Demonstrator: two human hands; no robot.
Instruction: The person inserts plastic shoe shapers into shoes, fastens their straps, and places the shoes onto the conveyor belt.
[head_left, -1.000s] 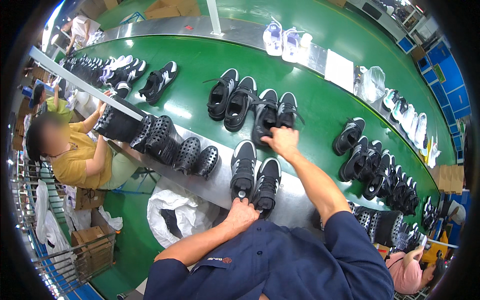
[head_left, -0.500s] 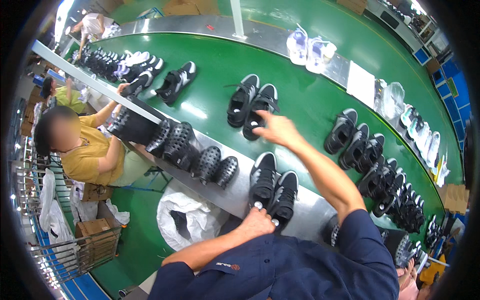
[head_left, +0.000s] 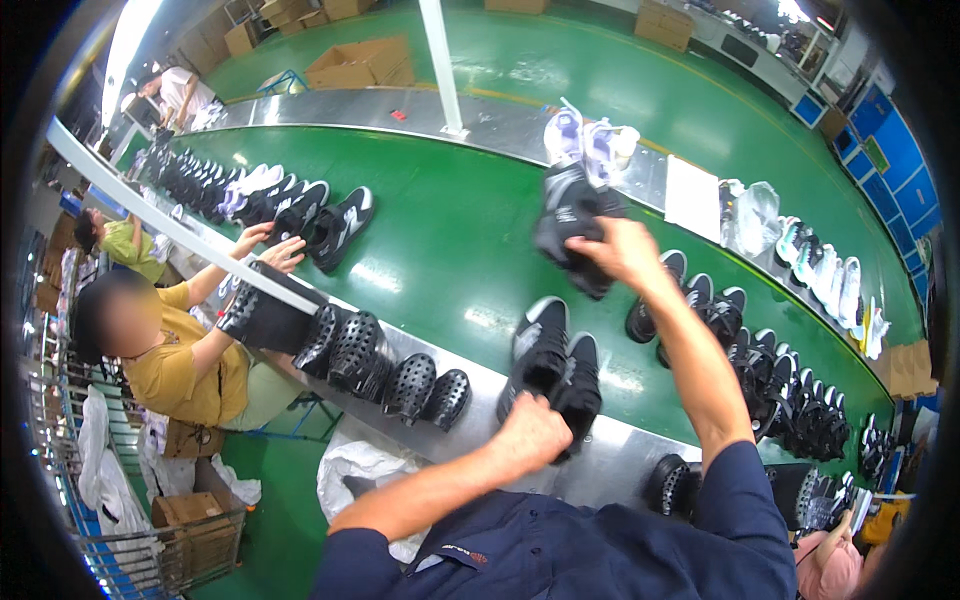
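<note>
My right hand (head_left: pixel 612 250) grips a pair of black-and-grey sneakers (head_left: pixel 572 225) over the green conveyor belt (head_left: pixel 450 200). That pair is blurred by motion and partly covers the pale shoes behind it. Closer to me, my left hand (head_left: pixel 535 432) is closed at the heels of a second pair of black-and-grey sneakers (head_left: pixel 548 362). Their toes point away from me, over the belt's near edge. The left fingertips are partly hidden by the hand itself.
Black studded shoe moulds (head_left: pixel 408 388) line the metal ledge at left. Across the belt, a co-worker in a yellow shirt (head_left: pixel 195 370) reaches toward sneakers (head_left: pixel 340 228). Rows of black sneakers (head_left: pixel 765 375) stand at right. A white post (head_left: pixel 440 65) rises from the far ledge.
My right hand has taken hold of the pair from the belt and moved it away to the right. The left hand's pair has shifted forward onto the belt. The whole view has tilted.
</note>
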